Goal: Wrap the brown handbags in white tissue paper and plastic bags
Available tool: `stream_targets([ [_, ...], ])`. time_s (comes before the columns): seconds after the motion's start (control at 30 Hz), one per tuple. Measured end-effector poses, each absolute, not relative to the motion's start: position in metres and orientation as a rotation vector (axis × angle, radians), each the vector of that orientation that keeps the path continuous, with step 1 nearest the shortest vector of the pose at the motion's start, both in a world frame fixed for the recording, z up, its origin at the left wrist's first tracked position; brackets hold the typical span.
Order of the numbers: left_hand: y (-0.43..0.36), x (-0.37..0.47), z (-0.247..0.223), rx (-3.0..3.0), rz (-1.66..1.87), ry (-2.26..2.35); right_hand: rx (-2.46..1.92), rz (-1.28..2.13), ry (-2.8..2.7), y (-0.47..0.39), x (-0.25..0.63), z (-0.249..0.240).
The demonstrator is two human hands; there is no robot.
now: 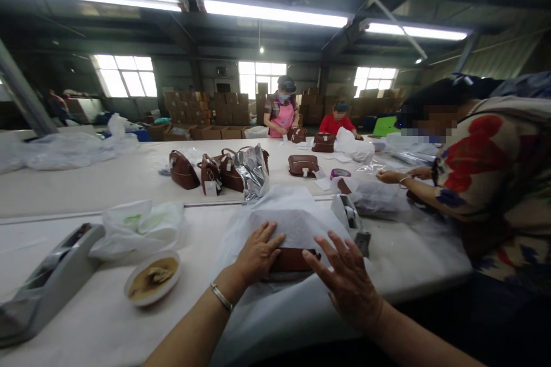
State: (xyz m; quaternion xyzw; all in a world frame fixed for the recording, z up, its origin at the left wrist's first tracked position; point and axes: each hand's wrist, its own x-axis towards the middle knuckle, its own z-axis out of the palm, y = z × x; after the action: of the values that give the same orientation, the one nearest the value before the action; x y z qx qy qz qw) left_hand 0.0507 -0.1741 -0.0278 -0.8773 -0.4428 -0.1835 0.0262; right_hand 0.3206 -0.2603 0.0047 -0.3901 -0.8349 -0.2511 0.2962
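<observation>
Head view: laying the left hand (256,255) flat, fingers spread apart, on white paper (297,221), with the thumb at the left end of a brown leather item (290,260). Spreading the fingers of the right hand (346,278) too, reaching the index finger over the item's right end and leaving contact there unclear. Showing the item lying between both hands, partly bared amid the paper, on the tabletop (202,275). Wearing a silver bracelet (221,297) on the left wrist. Seeing a tape dispenser (350,221) just beyond the right hand, and a bowl (146,303) of brownish liquid, a white plastic bag (142,229) and a grey dispenser (55,281) to the left. Noticing, farther off, brown handbags (183,171) beside a crumpled silver sheet (253,172), plus a purple roll (340,173). Seeing a co-worker in a floral top (477,155) bending over the right side, and one in a pink apron (282,117) standing across.
</observation>
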Motion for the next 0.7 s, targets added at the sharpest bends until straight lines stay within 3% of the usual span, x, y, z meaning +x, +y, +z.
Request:
stream_targets([
  [0.23,-0.178,0.053,-0.018,-2.737,-0.537,-1.371,-0.75,-0.497,-2.441,-0.245,0.278,0.01],
  [0.47,-0.173,0.05,0.003,-2.883,-0.429,-1.412,-1.317,-0.029,-2.605,-0.192,0.257,0.046],
  [0.7,-0.167,0.036,0.033,-3.28,-0.583,-1.433,-1.526,0.104,-2.583,-0.148,0.25,0.039],
])
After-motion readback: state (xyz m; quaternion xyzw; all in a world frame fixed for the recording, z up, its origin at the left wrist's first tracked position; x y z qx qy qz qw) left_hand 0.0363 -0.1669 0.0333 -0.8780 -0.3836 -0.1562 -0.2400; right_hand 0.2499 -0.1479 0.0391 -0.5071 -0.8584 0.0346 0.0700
